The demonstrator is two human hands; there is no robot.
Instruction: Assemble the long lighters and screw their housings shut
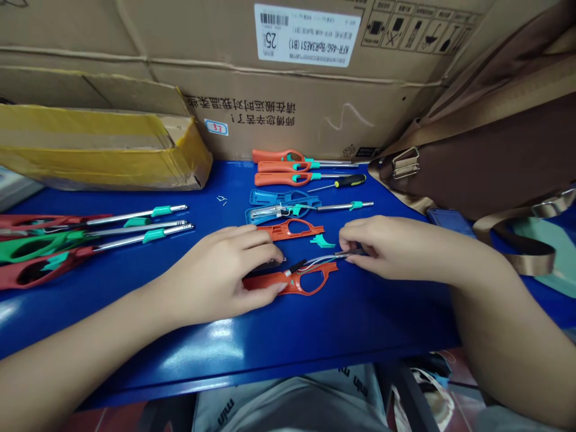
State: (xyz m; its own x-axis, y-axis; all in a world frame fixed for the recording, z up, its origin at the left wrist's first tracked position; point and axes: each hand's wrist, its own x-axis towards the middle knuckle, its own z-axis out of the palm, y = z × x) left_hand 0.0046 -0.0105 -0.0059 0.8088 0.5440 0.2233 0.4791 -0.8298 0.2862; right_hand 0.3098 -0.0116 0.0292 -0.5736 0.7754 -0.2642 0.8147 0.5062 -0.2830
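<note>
My left hand (229, 270) curls over an open orange lighter handle half (317, 282), thumb lying on the shell. Under its fingers a dark or clear part shows only in a sliver. Between finger and thumb, my right hand (382, 247) pinches the lighter's metal tube (344, 254); thin wires (317, 260) run from it to the handle. Just beyond lie another orange handle half (299, 229) and a loose teal trigger (323, 241). Farther back is an opened blue lighter (270, 212) with its insides exposed, beside its other blue half (279, 197).
Several orange lighters (281, 179) and a screwdriver (351, 180) lie at the back. Red and green lighters (45, 243) are at left, near small screws (222, 200). A cardboard box (243, 90) forms the rear wall; a brown bag (486, 144) stands at right.
</note>
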